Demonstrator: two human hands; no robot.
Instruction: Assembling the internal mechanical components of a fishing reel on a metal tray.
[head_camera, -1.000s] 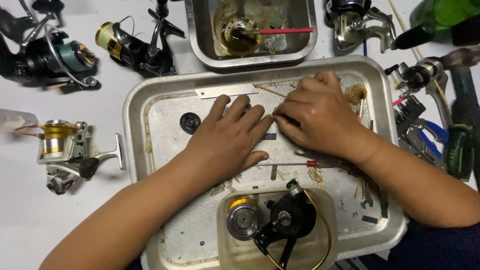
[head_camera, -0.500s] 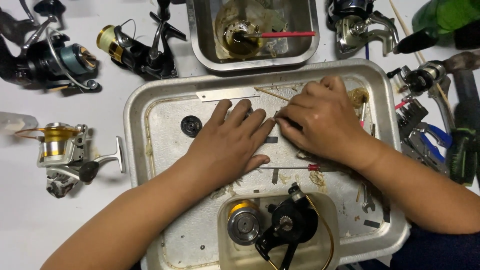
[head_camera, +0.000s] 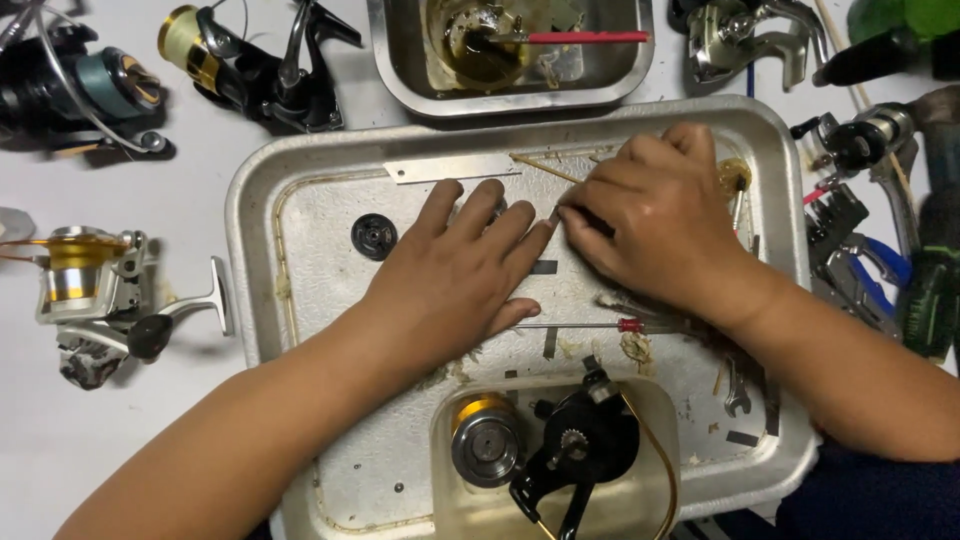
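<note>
My left hand (head_camera: 460, 275) lies flat on the floor of a large metal tray (head_camera: 250, 260), fingers apart and pointing away from me, holding nothing. My right hand (head_camera: 655, 225) is just to its right, fingers curled and pinched on a small dark part (head_camera: 598, 222) pressed against the tray, mostly hidden by the fingers. The fingertips of both hands almost meet. A thin tool with a red collar (head_camera: 600, 325) lies under my right wrist. A black round gear (head_camera: 374, 237) sits left of my left hand, and a flat metal strip (head_camera: 450, 167) lies beyond it.
A clear tub (head_camera: 450, 500) at the tray's near edge holds a dismantled black reel (head_camera: 580, 450) and a gold spool (head_camera: 484, 440). A small metal pan (head_camera: 400, 70) with oily liquid and a red-handled brush stands behind. Fishing reels (head_camera: 90, 290) lie left, pliers and tools (head_camera: 860, 260) right.
Both hands stay where they were on the tray. Only the view has shifted slightly.
</note>
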